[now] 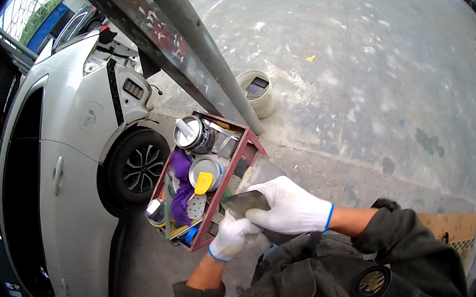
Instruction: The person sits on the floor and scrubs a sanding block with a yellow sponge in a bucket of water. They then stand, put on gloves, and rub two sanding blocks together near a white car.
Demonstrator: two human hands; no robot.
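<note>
Both my hands wear white knit gloves with blue cuffs and meet in front of my waist. Between them is a dark grey, thin flat sheet (244, 202) that looks like sandpaper. My right hand (290, 204) is closed on it, with the thumb lying across its face. Close against its lower left side, my left hand (231, 236) is closed too, fingers bent at the sheet's edge. The gloves hide part of the sheet. Just beyond my right hand shows a pale grey flat surface (261, 172), its kind unclear.
A red tool cart (203, 237) holds an open can (206, 168), another can (194, 133), a purple cloth (181, 186), a yellow scraper (203, 182) and a putty knife (225, 146). Left stands a silver car (75, 194). Beyond the cart are a steel post (208, 62) and white bucket (265, 106).
</note>
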